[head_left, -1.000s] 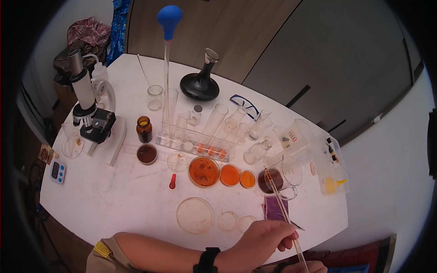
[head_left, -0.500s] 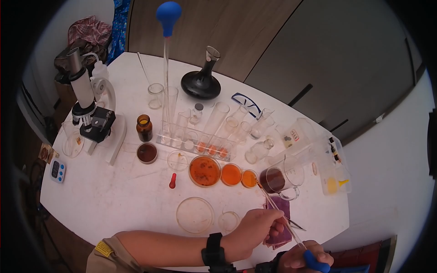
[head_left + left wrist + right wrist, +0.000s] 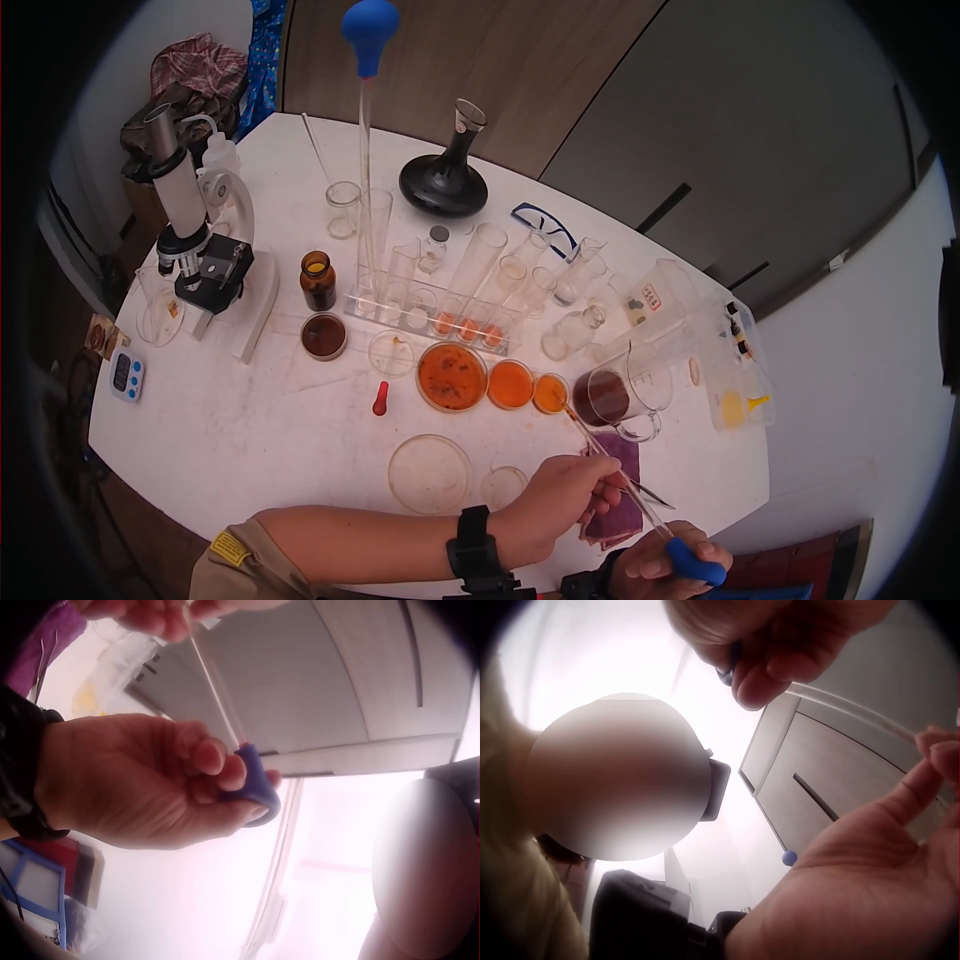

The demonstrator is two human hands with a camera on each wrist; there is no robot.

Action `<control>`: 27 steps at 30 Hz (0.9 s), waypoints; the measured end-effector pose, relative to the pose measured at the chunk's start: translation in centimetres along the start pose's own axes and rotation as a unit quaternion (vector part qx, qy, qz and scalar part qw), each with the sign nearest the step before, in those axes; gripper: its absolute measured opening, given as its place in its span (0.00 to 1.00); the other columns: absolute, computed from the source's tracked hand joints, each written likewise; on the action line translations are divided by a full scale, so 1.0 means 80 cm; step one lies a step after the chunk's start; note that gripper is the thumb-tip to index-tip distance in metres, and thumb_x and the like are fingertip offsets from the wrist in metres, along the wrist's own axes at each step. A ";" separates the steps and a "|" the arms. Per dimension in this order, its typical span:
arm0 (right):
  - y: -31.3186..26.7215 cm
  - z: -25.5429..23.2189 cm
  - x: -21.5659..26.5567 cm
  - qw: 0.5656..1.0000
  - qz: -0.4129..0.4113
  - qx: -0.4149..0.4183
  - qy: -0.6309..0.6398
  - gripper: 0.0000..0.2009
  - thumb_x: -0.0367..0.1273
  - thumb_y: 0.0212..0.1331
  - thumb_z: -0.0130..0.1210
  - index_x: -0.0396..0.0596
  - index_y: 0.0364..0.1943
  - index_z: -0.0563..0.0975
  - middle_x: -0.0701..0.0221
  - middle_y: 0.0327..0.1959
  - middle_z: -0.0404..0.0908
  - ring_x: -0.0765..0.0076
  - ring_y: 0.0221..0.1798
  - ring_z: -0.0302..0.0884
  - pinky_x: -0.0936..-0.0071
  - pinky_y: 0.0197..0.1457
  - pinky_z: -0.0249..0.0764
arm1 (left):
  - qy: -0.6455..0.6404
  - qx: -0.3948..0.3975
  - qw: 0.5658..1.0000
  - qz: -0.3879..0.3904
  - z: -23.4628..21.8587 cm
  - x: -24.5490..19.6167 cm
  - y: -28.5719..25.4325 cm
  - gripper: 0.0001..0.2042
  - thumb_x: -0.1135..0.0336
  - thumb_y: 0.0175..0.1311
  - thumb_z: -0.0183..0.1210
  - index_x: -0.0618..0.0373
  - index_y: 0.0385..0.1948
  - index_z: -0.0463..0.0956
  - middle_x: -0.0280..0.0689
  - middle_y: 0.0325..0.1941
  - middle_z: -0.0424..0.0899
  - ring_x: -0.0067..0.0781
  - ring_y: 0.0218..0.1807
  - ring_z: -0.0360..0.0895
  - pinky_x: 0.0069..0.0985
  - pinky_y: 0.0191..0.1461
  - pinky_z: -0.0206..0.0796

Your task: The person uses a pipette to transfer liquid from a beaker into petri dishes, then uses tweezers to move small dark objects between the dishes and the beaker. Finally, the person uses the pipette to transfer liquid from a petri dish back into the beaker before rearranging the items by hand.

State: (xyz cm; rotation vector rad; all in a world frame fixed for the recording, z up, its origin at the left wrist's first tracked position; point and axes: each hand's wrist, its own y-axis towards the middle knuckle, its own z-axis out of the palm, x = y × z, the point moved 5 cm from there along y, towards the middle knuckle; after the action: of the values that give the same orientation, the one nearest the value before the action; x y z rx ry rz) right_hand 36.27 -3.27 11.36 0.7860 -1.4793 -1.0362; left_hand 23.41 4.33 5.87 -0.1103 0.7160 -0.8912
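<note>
My left hand (image 3: 565,498) pinches the glass tube of a dropper pipette (image 3: 214,686) between thumb and fingertips. Lower right, my right hand (image 3: 655,568) grips its blue rubber bulb (image 3: 692,562), and the left wrist view shows the thumb pressed into it. The pipette slants up to the left, its tip right at the rim of the smallest orange-filled dish (image 3: 550,394). Beside that dish stands a glass measuring jug (image 3: 645,375) with dark red-brown liquid (image 3: 600,397). Under the tube lie a purple cloth (image 3: 615,520) and thin metal tweezers (image 3: 650,492).
Two larger orange dishes (image 3: 511,384) continue the row leftward, before a clear test-tube rack (image 3: 400,316). Clear dishes (image 3: 429,474) lie in front. A microscope (image 3: 205,230) and amber bottle (image 3: 319,281) stand left; a dark decanter (image 3: 443,187) and flasks (image 3: 574,333) stand behind.
The pipette tip has moved left from over the dark liquid in the jug to the smallest orange dish. Both hands shifted with it, and the blue bulb and right hand came into view.
</note>
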 end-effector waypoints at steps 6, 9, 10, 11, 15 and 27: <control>0.002 0.006 0.001 0.999 0.019 -0.017 -0.030 0.28 0.54 0.72 0.41 0.38 0.44 0.68 0.65 0.26 0.71 0.73 0.21 0.65 0.78 0.20 0.58 | -0.010 -0.004 1.000 -0.004 -0.001 0.002 0.003 0.12 0.56 0.70 0.52 0.54 0.33 0.77 0.28 0.32 0.78 0.17 0.37 0.72 0.19 0.43 0.63; 0.012 0.020 0.013 0.965 0.024 -0.111 -0.235 0.27 0.54 0.71 0.45 0.39 0.46 0.69 0.70 0.14 0.68 0.74 0.13 0.60 0.78 0.17 0.56 | -0.010 0.005 1.000 0.009 -0.002 -0.002 0.001 0.12 0.56 0.70 0.52 0.54 0.33 0.77 0.28 0.32 0.78 0.17 0.38 0.72 0.19 0.43 0.63; 0.012 0.023 0.010 0.973 0.058 -0.121 -0.186 0.26 0.53 0.69 0.48 0.40 0.46 0.69 0.71 0.10 0.66 0.74 0.10 0.58 0.78 0.15 0.56 | -0.010 0.005 1.000 0.009 -0.002 -0.003 0.002 0.12 0.56 0.70 0.52 0.54 0.33 0.77 0.28 0.32 0.78 0.17 0.38 0.72 0.19 0.43 0.63; 0.012 0.023 0.006 0.978 0.092 -0.131 -0.136 0.25 0.53 0.68 0.50 0.41 0.46 0.70 0.71 0.06 0.64 0.74 0.07 0.56 0.78 0.13 0.55 | -0.015 0.005 1.000 0.006 -0.002 -0.004 0.002 0.12 0.56 0.70 0.52 0.54 0.33 0.77 0.28 0.33 0.78 0.17 0.38 0.73 0.18 0.43 0.63; 0.008 0.018 0.003 0.984 0.113 -0.120 -0.071 0.24 0.51 0.65 0.57 0.42 0.47 0.71 0.66 0.09 0.71 0.71 0.09 0.61 0.78 0.13 0.57 | -0.017 -0.001 1.000 0.010 -0.004 -0.003 0.005 0.13 0.55 0.70 0.53 0.54 0.33 0.77 0.27 0.33 0.78 0.17 0.38 0.72 0.18 0.43 0.63; 0.002 0.016 -0.002 0.986 0.110 -0.113 -0.049 0.29 0.52 0.63 0.58 0.35 0.49 0.71 0.64 0.11 0.72 0.70 0.11 0.65 0.78 0.12 0.61 | 0.003 -0.017 1.000 0.000 -0.006 -0.009 0.003 0.13 0.53 0.70 0.53 0.53 0.35 0.78 0.27 0.35 0.79 0.17 0.38 0.72 0.18 0.42 0.63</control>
State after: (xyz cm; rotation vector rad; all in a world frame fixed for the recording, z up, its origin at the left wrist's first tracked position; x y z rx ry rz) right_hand 35.01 -2.87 11.42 0.4063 -1.4633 -1.0615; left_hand 23.01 5.11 5.79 -0.1376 0.7375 -0.8790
